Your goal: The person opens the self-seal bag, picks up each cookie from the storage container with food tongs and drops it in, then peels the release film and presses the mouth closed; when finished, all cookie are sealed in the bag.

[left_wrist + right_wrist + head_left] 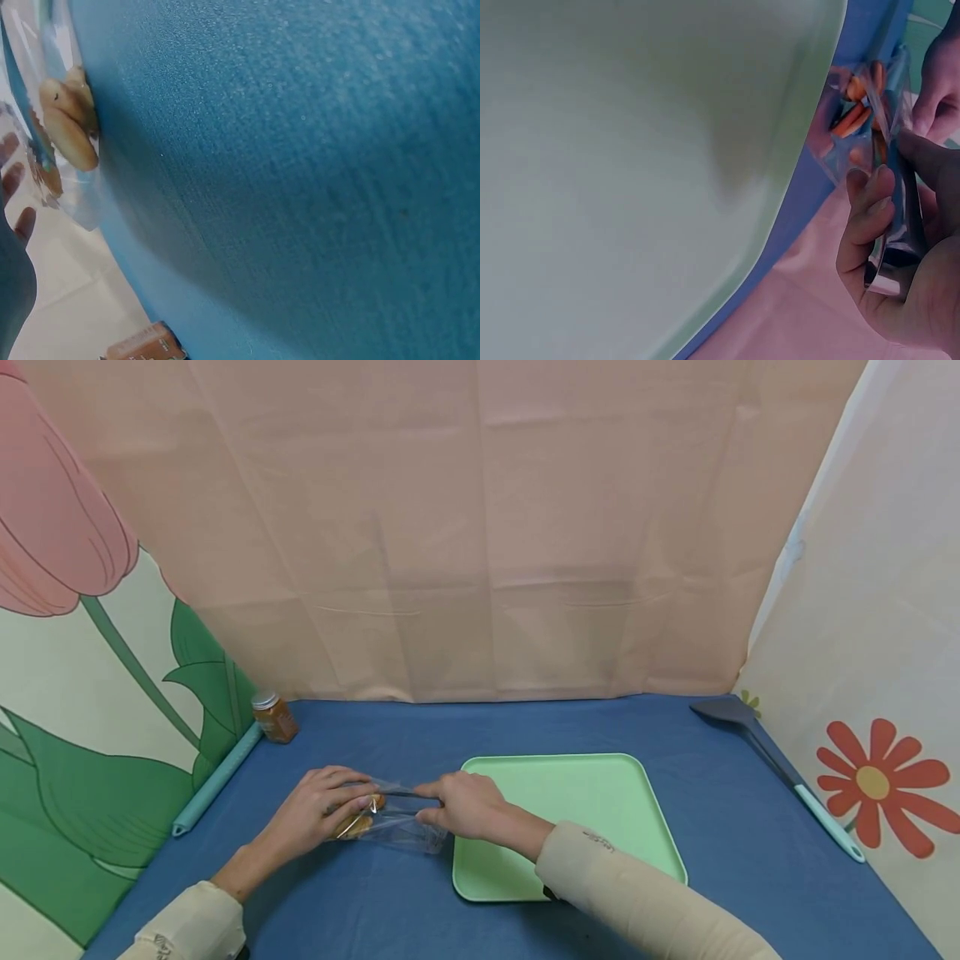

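A clear plastic bag (420,833) with several golden-brown biscuits (354,827) in it is held just over the blue cloth, left of the tray. My left hand (318,807) grips the bag at its left end, fingertips over the biscuits. From the right, my right hand (474,806) holds a pair of metal tongs (885,283), their bent end inside my palm. The tongs' arms reach into the bag towards the biscuits. In the left wrist view, pale biscuits (69,124) show through the plastic, and the left fingers lie behind it.
A light green tray (592,835) lies under my right forearm. At the back left stand a jar with a silver lid (276,720) and a teal roll (217,781). A grey spatula with a mint handle (780,764) lies along the right edge.
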Motion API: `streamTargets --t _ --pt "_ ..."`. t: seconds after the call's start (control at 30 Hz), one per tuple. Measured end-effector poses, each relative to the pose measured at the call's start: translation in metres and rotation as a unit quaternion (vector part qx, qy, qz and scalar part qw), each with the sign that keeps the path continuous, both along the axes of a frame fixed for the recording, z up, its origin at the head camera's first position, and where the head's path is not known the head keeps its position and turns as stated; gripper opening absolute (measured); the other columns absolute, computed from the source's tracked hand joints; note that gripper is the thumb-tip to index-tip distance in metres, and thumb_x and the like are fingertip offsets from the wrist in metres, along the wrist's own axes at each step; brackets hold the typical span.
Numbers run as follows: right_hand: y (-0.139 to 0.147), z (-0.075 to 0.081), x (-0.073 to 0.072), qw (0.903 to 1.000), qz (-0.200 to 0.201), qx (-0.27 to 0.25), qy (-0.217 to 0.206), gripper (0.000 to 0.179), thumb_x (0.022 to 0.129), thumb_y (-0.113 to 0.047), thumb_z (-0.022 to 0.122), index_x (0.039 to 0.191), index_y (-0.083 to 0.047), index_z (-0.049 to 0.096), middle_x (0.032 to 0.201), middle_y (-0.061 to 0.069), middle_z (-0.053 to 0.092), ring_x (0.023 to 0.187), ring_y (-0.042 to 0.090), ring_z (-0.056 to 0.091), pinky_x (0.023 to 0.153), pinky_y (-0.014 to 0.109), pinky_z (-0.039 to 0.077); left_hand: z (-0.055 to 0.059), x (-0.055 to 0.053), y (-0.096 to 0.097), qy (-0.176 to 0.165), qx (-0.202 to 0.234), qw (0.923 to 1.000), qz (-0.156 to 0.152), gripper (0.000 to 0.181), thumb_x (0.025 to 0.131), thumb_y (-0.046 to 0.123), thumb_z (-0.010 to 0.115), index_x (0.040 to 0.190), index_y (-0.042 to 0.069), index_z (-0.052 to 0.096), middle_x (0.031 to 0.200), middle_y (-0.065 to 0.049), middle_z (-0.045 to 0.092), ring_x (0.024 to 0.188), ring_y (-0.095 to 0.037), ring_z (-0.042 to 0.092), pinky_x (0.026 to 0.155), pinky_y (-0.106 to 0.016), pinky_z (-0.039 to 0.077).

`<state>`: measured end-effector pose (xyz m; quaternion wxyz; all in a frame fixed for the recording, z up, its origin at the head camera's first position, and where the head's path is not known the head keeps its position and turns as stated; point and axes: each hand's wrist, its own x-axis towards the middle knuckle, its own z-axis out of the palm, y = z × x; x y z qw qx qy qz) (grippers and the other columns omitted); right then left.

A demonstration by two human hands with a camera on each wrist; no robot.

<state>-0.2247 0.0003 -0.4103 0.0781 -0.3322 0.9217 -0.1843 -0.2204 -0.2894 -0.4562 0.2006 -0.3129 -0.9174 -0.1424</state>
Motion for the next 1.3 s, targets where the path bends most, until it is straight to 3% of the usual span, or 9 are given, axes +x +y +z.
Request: streamTargets --t 0.33,0.63,0.87,1.03,1.17,1.23,1.3 --pt "-0.003 -0.002 -0.001 1.0 0.0 0.005 0.002 0.043 0.098 -0.043 0.064 0.14 -0.031 0.061 0.043 -0.007 0.042 0.035 0.007 0.025 0.036 0.022 0.019 0.0 -0.001 -0.002 0.01 -0.002 0.9999 0.001 0.022 0.094 0.028 0.071 0.115 0.027 0.076 0.12 0.005 0.071 0.116 -0.02 0.059 0.097 -0.052 0.043" --pt "-0.002 0.0 -0.001 0.9997 -0.016 0.002 -0.016 0.045 0.097 -0.045 0.065 0.14 -0.033 0.06 0.044 -0.008 0.047 0.036 0.006 0.028 0.037 0.022 0.022 0.002 0.0 -0.002 -0.011 -0.002 0.9999 0.003 0.024 0.095 0.028 0.07 0.118 0.029 0.075 0.123 0.007 0.07 0.119 -0.019 0.058 0.1 -0.052 0.041" --pt "0.011 0.007 0.005 0.9994 -0.018 -0.007 -0.029 0.045 0.096 -0.042 0.066 0.139 -0.032 0.061 0.042 -0.008 0.041 0.036 0.006 0.027 0.038 0.022 0.02 0.002 0.001 -0.002 -0.012 -0.005 0.9999 0.007 0.026 0.095 0.028 0.07 0.12 0.028 0.074 0.123 0.007 0.069 0.119 -0.019 0.058 0.101 -0.052 0.041" --pt "0.029 0.011 0.011 0.9995 -0.019 -0.008 -0.026 0.043 0.095 -0.041 0.068 0.136 -0.03 0.064 0.053 -0.007 0.054 0.042 0.004 0.039 0.04 0.022 0.025 0.0 0.001 -0.001 -0.007 -0.007 0.9999 0.007 0.026 0.095 0.027 0.07 0.121 0.03 0.074 0.122 0.007 0.07 0.118 -0.019 0.059 0.099 -0.052 0.042" --pt "0.049 0.012 0.016 0.9991 -0.02 -0.018 -0.032 0.042 0.094 -0.039 0.07 0.134 -0.028 0.066 0.084 -0.007 0.073 0.053 0.002 0.049 0.044 0.023 0.034 -0.001 0.001 -0.001 -0.001 -0.004 1.0 0.002 0.026 0.095 0.025 0.07 0.12 0.03 0.074 0.121 0.007 0.07 0.116 -0.02 0.06 0.097 -0.053 0.044" --pt "0.06 0.014 0.02 0.9988 -0.02 -0.026 -0.035 0.043 0.094 -0.039 0.07 0.134 -0.028 0.066 0.092 -0.008 0.073 0.057 0.001 0.051 0.045 0.024 0.036 -0.002 0.001 -0.002 0.0 -0.002 1.0 0.0 0.026 0.095 0.025 0.07 0.12 0.028 0.075 0.12 0.006 0.071 0.116 -0.02 0.061 0.096 -0.054 0.044" --pt "0.072 0.016 0.023 0.9984 -0.022 -0.036 -0.038 0.043 0.093 -0.039 0.071 0.134 -0.027 0.067 0.089 -0.008 0.072 0.059 0.001 0.05 0.047 0.024 0.038 -0.002 0.0 -0.002 0.001 -0.002 1.0 -0.002 0.025 0.095 0.025 0.069 0.119 0.027 0.075 0.12 0.007 0.071 0.115 -0.02 0.061 0.095 -0.054 0.044"
